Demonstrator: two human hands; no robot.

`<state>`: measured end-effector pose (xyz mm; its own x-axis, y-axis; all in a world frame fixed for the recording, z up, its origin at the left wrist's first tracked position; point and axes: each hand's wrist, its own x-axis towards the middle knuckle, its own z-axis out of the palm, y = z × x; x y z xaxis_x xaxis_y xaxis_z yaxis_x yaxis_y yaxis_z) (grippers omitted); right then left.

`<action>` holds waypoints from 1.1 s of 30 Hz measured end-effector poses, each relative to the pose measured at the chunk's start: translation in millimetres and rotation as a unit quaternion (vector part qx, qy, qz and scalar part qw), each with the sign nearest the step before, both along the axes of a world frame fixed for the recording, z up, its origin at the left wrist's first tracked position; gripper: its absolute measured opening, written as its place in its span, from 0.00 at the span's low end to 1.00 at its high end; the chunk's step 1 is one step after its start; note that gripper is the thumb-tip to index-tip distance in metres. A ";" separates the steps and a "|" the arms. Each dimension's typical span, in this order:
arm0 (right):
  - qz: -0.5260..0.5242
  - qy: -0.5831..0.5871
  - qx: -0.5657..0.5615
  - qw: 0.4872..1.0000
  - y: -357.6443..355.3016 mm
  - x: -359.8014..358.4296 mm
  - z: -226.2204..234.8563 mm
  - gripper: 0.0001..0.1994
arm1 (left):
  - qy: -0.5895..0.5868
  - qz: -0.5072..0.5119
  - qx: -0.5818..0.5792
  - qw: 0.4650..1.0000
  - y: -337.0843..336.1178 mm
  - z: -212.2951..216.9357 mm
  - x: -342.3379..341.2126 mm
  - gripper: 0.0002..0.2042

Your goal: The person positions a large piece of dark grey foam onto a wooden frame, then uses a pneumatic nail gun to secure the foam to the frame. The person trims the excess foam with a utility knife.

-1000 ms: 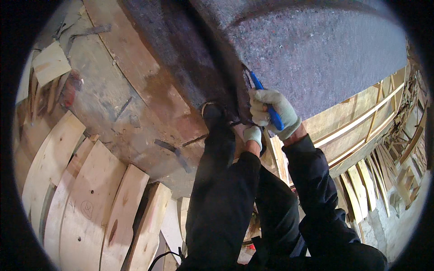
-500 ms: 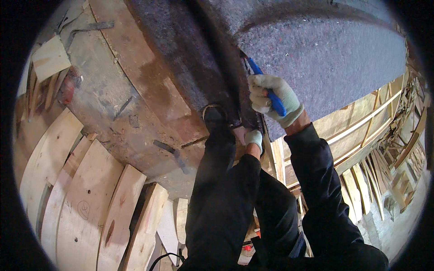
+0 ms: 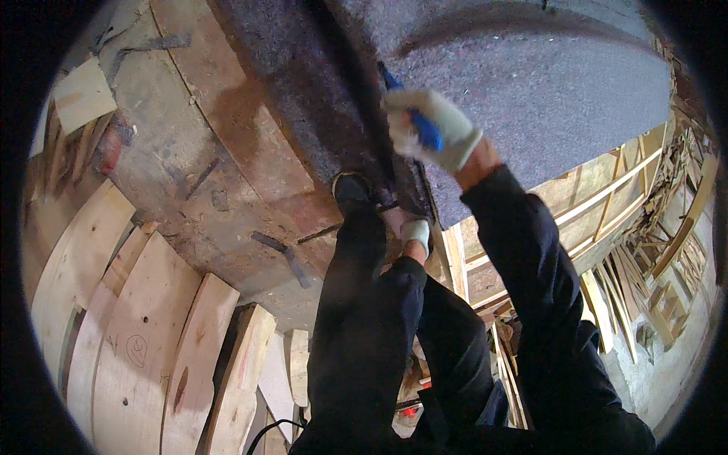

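Observation:
My right hand (image 3: pixel 432 127), in a white glove, is closed around a blue-handled tool (image 3: pixel 419 121) pressed against a large sheet of grey felt (image 3: pixel 546 98). The felt lies over a curved wooden form and folds down over its edge (image 3: pixel 318 98). My left hand (image 3: pixel 415 232), also gloved, grips the lower edge of the felt near the frame. My black shoe (image 3: pixel 353 189) rests against the felt's folded edge on the stained wooden floor (image 3: pixel 197 174).
Curved plywood boards (image 3: pixel 144 334) lie stacked at the lower left. A wooden frame (image 3: pixel 576 220) of slats shows under the felt at right, with more loose wooden pieces (image 3: pixel 660 280) beyond it. A small pale board (image 3: pixel 82 95) lies at upper left.
My right hand with the blue tool has moved up and away along the felt's edge. My left hand stays at the lower edge.

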<state>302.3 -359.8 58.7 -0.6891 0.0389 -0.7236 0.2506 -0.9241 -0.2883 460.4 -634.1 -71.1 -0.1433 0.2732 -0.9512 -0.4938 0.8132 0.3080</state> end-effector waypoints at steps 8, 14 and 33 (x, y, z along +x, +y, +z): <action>0.064 -0.164 0.081 0.981 -88.7 80.3 134.9 0.07 | 0.054 -0.121 0.021 0.991 -63.7 31.9 -75.0 0.15; -0.023 -0.241 0.030 0.970 -145.3 129.0 181.5 0.15 | 0.325 -0.630 0.351 0.611 -164.9 49.7 -191.7 0.15; -0.020 -0.432 0.109 0.895 -213.5 382.1 311.3 0.14 | 0.101 -0.384 -0.030 0.917 -178.4 242.3 -259.6 0.15</action>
